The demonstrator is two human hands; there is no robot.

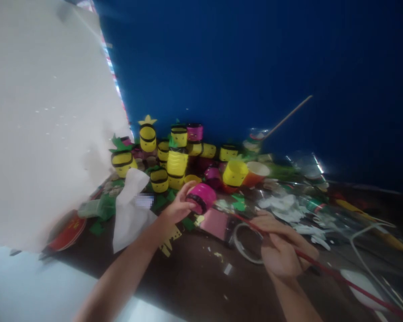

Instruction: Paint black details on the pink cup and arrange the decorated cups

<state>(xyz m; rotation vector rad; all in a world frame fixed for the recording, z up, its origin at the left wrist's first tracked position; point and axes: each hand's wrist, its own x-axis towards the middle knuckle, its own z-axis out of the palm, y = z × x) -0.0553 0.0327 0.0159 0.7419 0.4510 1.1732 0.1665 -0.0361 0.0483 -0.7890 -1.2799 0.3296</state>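
Note:
A magenta cup (206, 197) with a black band lies tilted in my left hand (181, 206), whose fingers are closed around its side. My right hand (284, 243) grips a long, thin red-handled paintbrush (317, 264). The brush's front end points at the cup, but blur hides whether the two touch. Below the cup, a pink flat piece (215, 223) rests on the dark table (184, 279). A pale ring like a tape roll (237, 243) lies between the pink piece and my right hand.
Several yellow cups (177, 163) with black bands and green tops crowd the back. White paper (127, 214) stands left, beside a red round container (67, 233). Crumpled white scraps (285, 210) and clear plastic bottles (309, 167) cover the right. A blue wall (255, 67) rises behind.

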